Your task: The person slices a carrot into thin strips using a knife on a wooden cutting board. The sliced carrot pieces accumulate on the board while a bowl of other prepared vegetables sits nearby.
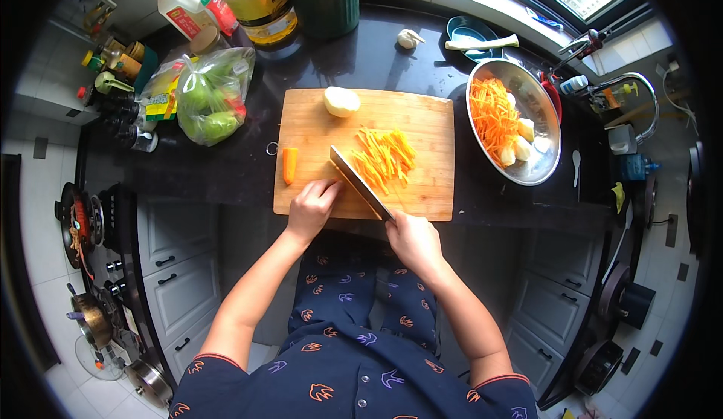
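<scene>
A kitchen knife (361, 181) is gripped by its handle in my right hand (415, 242). Its blade slants up and left over the wooden cutting board (432, 163). Beside the blade, my left hand (311, 209) has its fingers bent and pressed together, low on the board; what lies beneath the fingertips is hidden. A heap of carrot strips (385, 157) lies just right of the blade. Left of it sits a short piece of carrot (290, 166), and a peeled pale round vegetable (342, 102) rests near the far edge.
Right of the board stands a steel bowl (544, 164) with shredded carrot and pale peeled pieces. Behind are a garlic bulb (407, 39) and a teal dish (468, 32). A bag of green vegetables (213, 99), an oil jug (260, 8) and bottles line the left; a white spoon (576, 166) lies far right.
</scene>
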`<state>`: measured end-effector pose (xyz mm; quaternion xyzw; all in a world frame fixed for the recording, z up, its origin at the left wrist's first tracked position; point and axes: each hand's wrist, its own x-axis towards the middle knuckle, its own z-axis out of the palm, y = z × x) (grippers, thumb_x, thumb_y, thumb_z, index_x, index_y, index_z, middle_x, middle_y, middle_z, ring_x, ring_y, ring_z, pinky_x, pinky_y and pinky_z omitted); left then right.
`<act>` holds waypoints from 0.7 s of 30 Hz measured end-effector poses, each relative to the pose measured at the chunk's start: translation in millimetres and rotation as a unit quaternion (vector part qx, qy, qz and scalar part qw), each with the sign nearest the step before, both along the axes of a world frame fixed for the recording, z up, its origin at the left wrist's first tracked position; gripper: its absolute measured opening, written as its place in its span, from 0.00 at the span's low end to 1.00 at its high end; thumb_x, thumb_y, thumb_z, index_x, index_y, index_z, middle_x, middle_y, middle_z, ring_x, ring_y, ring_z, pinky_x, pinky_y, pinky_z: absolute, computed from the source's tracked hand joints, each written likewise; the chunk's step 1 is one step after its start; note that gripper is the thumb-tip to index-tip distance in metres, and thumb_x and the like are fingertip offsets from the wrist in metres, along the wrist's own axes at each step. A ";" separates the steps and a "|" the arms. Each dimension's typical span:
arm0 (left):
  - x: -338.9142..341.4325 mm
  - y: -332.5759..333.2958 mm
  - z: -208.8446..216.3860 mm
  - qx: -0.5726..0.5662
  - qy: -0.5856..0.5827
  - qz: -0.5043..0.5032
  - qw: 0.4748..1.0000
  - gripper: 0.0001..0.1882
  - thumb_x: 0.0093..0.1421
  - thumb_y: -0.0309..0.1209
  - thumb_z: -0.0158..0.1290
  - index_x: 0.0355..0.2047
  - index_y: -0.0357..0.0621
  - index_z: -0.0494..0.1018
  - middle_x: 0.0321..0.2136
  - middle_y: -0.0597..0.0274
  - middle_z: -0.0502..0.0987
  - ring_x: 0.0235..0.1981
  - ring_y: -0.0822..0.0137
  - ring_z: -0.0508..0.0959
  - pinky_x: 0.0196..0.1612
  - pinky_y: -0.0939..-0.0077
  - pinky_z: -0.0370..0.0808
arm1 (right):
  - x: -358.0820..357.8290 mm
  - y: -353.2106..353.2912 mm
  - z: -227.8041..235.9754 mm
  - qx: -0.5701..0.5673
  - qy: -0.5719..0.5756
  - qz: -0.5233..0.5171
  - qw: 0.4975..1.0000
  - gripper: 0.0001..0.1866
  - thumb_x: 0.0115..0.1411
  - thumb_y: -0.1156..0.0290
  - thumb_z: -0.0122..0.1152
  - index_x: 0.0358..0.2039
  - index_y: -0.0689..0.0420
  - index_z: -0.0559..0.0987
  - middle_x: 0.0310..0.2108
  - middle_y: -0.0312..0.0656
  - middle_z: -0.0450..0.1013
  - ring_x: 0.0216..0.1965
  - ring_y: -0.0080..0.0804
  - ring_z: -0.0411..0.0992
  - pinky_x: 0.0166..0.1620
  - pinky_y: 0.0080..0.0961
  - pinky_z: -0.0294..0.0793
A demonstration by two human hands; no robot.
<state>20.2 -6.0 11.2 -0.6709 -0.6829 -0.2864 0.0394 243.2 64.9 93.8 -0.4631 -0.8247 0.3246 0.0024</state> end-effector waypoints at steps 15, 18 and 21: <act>-33.2 2.8 5.9 -0.020 0.089 -0.158 0.983 0.10 0.54 0.26 0.58 0.37 0.45 0.81 0.39 0.66 0.81 0.36 0.65 0.82 0.35 0.73 0.81 | -1.6 -11.9 6.7 0.095 -0.022 0.061 0.993 0.10 0.63 0.71 0.55 0.43 0.55 0.79 0.20 0.51 0.77 0.23 0.50 0.79 0.28 0.43 0.79; -34.8 3.4 6.9 -0.060 0.090 -0.165 0.980 0.10 0.52 0.25 0.58 0.36 0.45 0.81 0.36 0.65 0.80 0.36 0.63 0.82 0.34 0.72 0.82 | 0.0 -14.7 13.1 0.128 -0.051 0.096 0.986 0.13 0.61 0.72 0.56 0.46 0.57 0.79 0.19 0.48 0.77 0.21 0.46 0.79 0.25 0.39 0.79; -36.6 1.6 1.5 -0.062 0.083 -0.161 0.981 0.09 0.51 0.25 0.57 0.35 0.45 0.80 0.34 0.64 0.79 0.37 0.61 0.82 0.34 0.71 0.82 | 2.0 -19.5 19.6 0.146 -0.071 0.116 0.980 0.17 0.58 0.73 0.57 0.49 0.58 0.79 0.20 0.46 0.77 0.20 0.42 0.79 0.24 0.36 0.79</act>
